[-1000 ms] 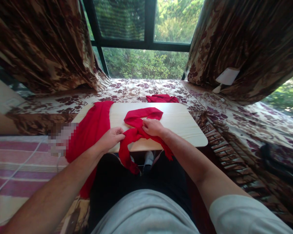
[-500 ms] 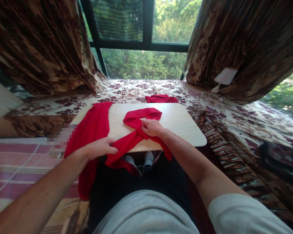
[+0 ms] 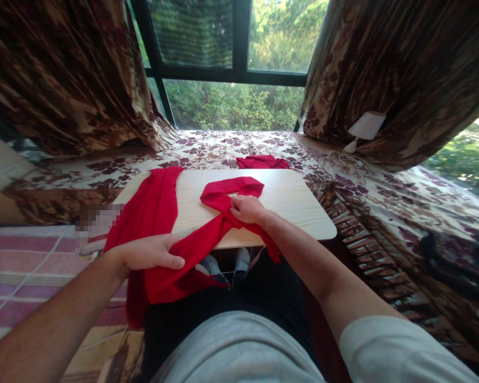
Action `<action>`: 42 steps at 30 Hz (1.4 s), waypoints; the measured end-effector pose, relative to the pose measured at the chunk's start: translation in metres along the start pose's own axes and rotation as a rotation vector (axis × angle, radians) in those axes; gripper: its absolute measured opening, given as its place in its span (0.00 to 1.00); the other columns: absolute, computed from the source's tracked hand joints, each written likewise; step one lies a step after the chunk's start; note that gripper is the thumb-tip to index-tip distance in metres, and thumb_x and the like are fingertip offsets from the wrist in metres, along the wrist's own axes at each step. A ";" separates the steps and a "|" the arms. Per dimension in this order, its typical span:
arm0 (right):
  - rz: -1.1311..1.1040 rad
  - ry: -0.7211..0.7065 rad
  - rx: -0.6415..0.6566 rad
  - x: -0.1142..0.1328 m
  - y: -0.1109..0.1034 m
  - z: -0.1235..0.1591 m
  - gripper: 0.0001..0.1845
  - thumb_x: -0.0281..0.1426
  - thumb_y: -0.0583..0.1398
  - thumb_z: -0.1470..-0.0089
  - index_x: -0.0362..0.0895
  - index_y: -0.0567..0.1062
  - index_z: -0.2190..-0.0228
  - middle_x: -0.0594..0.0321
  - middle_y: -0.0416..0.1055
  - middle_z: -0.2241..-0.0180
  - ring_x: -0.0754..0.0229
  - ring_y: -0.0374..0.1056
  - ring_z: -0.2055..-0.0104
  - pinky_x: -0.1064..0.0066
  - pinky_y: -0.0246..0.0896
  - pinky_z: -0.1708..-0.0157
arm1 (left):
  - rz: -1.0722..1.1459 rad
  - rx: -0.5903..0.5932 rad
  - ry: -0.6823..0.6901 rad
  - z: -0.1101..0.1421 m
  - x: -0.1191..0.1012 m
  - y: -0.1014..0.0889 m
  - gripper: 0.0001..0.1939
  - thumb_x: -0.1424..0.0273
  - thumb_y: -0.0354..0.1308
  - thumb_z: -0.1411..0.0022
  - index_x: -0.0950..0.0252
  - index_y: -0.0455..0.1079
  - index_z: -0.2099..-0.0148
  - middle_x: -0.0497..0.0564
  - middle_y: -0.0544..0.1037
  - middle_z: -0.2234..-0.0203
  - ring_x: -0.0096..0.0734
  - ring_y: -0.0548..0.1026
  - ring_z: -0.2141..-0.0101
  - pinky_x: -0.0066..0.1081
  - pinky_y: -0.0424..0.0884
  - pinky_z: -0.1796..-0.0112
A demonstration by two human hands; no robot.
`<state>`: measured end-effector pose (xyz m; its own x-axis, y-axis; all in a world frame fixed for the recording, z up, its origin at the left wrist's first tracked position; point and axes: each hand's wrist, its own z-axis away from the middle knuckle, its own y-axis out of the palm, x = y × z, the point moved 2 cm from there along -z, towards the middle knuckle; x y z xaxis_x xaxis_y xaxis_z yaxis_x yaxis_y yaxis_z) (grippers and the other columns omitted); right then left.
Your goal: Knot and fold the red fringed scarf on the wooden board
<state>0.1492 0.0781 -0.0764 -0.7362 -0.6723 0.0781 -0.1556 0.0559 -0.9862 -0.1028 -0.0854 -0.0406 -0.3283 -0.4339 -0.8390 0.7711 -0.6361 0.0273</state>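
Observation:
A long red scarf (image 3: pixel 201 240) lies looped on a pale wooden table, its strips crossing near the front edge. My right hand (image 3: pixel 245 208) is closed on the cloth at the crossing, and a fringed end hangs past the edge beneath that wrist. My left hand (image 3: pixel 155 252) grips the strip running toward the lower left, thumb on top and fingers hidden under the cloth. Below the left hand the fabric spreads wider and drops toward my lap. Another stretch of red cloth (image 3: pixel 155 199) drapes over the table's left side; whether it joins the looped piece I cannot tell.
The pale wooden table (image 3: pixel 299 207) stands before a floral-covered window ledge (image 3: pixel 207 146). A folded red cloth (image 3: pixel 262 162) rests just behind the table. On the right are a small white lamp (image 3: pixel 367 125) and a dark bag-like object (image 3: pixel 459 266). Striped bedding (image 3: pixel 32 266) lies left.
My left hand has moved left and slightly down along the scarf, drawing the strip out longer and wider. My right hand stays at the crossing.

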 end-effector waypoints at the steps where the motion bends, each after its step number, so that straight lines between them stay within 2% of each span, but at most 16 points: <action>1: -0.001 -0.003 -0.006 0.000 0.000 0.000 0.14 0.40 0.52 0.37 0.45 0.74 0.62 0.57 0.77 0.62 0.55 0.71 0.62 0.67 0.51 0.67 | 0.014 -0.013 0.010 0.001 -0.001 0.000 0.15 0.63 0.71 0.47 0.65 0.81 0.58 0.55 0.84 0.63 0.41 0.81 0.67 0.29 0.76 0.68; 4: -0.005 0.005 -0.008 0.000 0.000 0.000 0.14 0.39 0.52 0.38 0.45 0.74 0.62 0.56 0.77 0.62 0.55 0.71 0.62 0.68 0.51 0.67 | 0.131 -0.041 0.113 -0.003 -0.004 -0.001 0.13 0.65 0.70 0.46 0.67 0.81 0.60 0.57 0.84 0.66 0.41 0.82 0.68 0.30 0.77 0.67; 7: -0.001 0.013 0.014 0.001 -0.001 0.001 0.15 0.39 0.52 0.37 0.44 0.74 0.60 0.56 0.77 0.60 0.54 0.71 0.60 0.68 0.53 0.66 | 0.307 -0.059 0.312 -0.016 -0.015 0.001 0.16 0.66 0.71 0.46 0.69 0.80 0.56 0.61 0.84 0.65 0.44 0.82 0.65 0.33 0.78 0.63; 10: -0.005 0.008 0.018 0.002 -0.003 0.002 0.16 0.39 0.53 0.37 0.45 0.74 0.56 0.55 0.77 0.58 0.54 0.72 0.58 0.68 0.55 0.64 | 0.469 -0.083 0.454 -0.034 -0.033 0.005 0.19 0.69 0.69 0.45 0.68 0.78 0.50 0.61 0.83 0.61 0.46 0.83 0.62 0.35 0.79 0.60; 13: -0.018 0.018 0.017 0.002 -0.004 0.004 0.18 0.40 0.53 0.37 0.45 0.74 0.53 0.54 0.77 0.56 0.52 0.72 0.57 0.67 0.57 0.62 | 0.636 -0.143 0.558 -0.053 -0.059 0.005 0.16 0.71 0.62 0.39 0.69 0.75 0.49 0.59 0.83 0.63 0.44 0.83 0.63 0.34 0.79 0.60; 16: -0.022 0.013 0.052 0.000 -0.003 0.003 0.19 0.40 0.54 0.38 0.45 0.75 0.52 0.53 0.78 0.56 0.50 0.73 0.56 0.66 0.59 0.61 | 0.865 -0.176 0.599 -0.077 -0.088 0.000 0.18 0.67 0.48 0.30 0.71 0.73 0.48 0.58 0.83 0.66 0.43 0.83 0.64 0.39 0.79 0.58; 20: -0.051 -0.005 0.087 -0.002 -0.002 -0.001 0.19 0.41 0.56 0.39 0.46 0.77 0.52 0.53 0.78 0.53 0.47 0.73 0.53 0.66 0.61 0.62 | 1.105 -0.247 0.714 -0.121 -0.109 -0.019 0.21 0.64 0.44 0.29 0.74 0.72 0.50 0.58 0.81 0.70 0.43 0.82 0.65 0.41 0.78 0.55; 22: -0.060 0.004 0.086 -0.002 -0.002 -0.001 0.18 0.41 0.55 0.38 0.46 0.77 0.54 0.52 0.78 0.53 0.46 0.74 0.53 0.66 0.62 0.61 | 1.186 -0.323 0.711 -0.144 -0.103 -0.029 0.19 0.65 0.44 0.30 0.73 0.72 0.53 0.56 0.79 0.74 0.42 0.82 0.68 0.41 0.78 0.57; 24: -0.059 0.029 0.089 -0.002 -0.003 0.000 0.17 0.39 0.55 0.39 0.45 0.77 0.54 0.51 0.78 0.54 0.47 0.74 0.54 0.65 0.62 0.60 | 1.246 -0.437 0.638 -0.161 -0.089 -0.035 0.17 0.65 0.46 0.32 0.71 0.72 0.55 0.54 0.77 0.77 0.42 0.81 0.71 0.41 0.79 0.59; 26: -0.072 0.042 0.082 -0.002 -0.005 0.001 0.18 0.38 0.55 0.39 0.45 0.76 0.53 0.52 0.77 0.53 0.48 0.74 0.54 0.65 0.62 0.58 | 1.253 -0.493 0.589 -0.171 -0.074 -0.037 0.17 0.64 0.48 0.33 0.72 0.72 0.54 0.57 0.79 0.74 0.45 0.81 0.68 0.42 0.79 0.59; 30: -0.126 0.034 0.047 0.000 -0.007 0.003 0.20 0.43 0.56 0.39 0.46 0.75 0.51 0.54 0.77 0.53 0.50 0.72 0.53 0.67 0.60 0.57 | 1.194 -0.408 0.554 -0.174 -0.059 -0.033 0.25 0.58 0.46 0.33 0.75 0.72 0.50 0.62 0.81 0.66 0.48 0.81 0.63 0.46 0.77 0.56; 33: -0.179 0.058 0.035 -0.002 -0.008 0.000 0.19 0.44 0.56 0.40 0.46 0.77 0.56 0.55 0.78 0.57 0.53 0.72 0.57 0.69 0.59 0.61 | 1.176 -0.360 0.516 -0.174 -0.059 -0.031 0.28 0.55 0.43 0.32 0.75 0.72 0.50 0.63 0.81 0.65 0.49 0.81 0.63 0.48 0.77 0.56; 36: -0.335 0.092 0.035 -0.006 -0.011 -0.002 0.17 0.42 0.55 0.41 0.45 0.77 0.64 0.60 0.77 0.65 0.58 0.70 0.64 0.71 0.56 0.66 | 1.179 -0.341 0.515 -0.177 -0.061 -0.032 0.29 0.54 0.43 0.32 0.75 0.73 0.51 0.65 0.81 0.66 0.50 0.81 0.63 0.49 0.78 0.58; 39: -0.508 0.116 0.123 -0.005 -0.016 0.000 0.22 0.44 0.51 0.38 0.43 0.75 0.73 0.64 0.71 0.74 0.62 0.65 0.71 0.72 0.53 0.70 | 1.182 -0.324 0.515 -0.180 -0.060 -0.035 0.31 0.53 0.42 0.33 0.76 0.73 0.52 0.67 0.81 0.66 0.52 0.81 0.64 0.50 0.78 0.59; 42: -0.475 0.136 0.206 0.003 -0.020 0.007 0.22 0.47 0.59 0.46 0.43 0.70 0.80 0.67 0.63 0.81 0.64 0.60 0.75 0.71 0.50 0.73 | 1.166 -0.327 0.518 -0.183 -0.056 -0.038 0.34 0.51 0.41 0.33 0.77 0.73 0.52 0.68 0.81 0.66 0.53 0.81 0.64 0.52 0.77 0.60</action>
<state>0.1543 0.0700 -0.0575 -0.6965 -0.4861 0.5278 -0.3702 -0.3867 -0.8446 -0.0141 0.0802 -0.0939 0.8042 -0.2801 -0.5242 0.5771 0.1571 0.8015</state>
